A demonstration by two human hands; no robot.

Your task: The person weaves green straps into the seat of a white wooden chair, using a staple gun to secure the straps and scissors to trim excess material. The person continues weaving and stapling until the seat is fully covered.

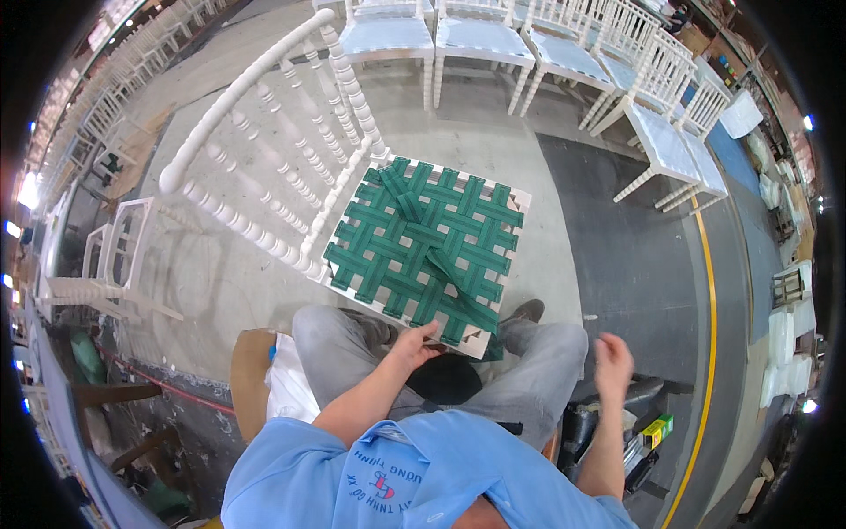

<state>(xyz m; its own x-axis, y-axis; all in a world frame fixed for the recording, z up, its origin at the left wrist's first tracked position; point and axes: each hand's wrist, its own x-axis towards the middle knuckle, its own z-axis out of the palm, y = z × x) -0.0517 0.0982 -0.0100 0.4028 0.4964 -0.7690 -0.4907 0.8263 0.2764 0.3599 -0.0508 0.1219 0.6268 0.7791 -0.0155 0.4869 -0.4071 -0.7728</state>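
Observation:
A white spindle-back chair (264, 150) stands in front of my knees, its seat woven from green webbing straps (423, 242) on a pale frame. My left hand (414, 344) rests at the near edge of the seat frame, fingers touching the strap ends. A loose green strap end (463, 295) lies diagonally across the seat toward that edge. My right hand (612, 361) hovers to the right above my knee, fingers loosely spread and holding nothing.
A row of white chairs with pale blue seats (493, 40) stands at the back. More white chair frames (115, 256) lie at the left. A yellow floor line (709, 335) curves on the right. Tools and a yellow-green box (656, 430) sit by my right side.

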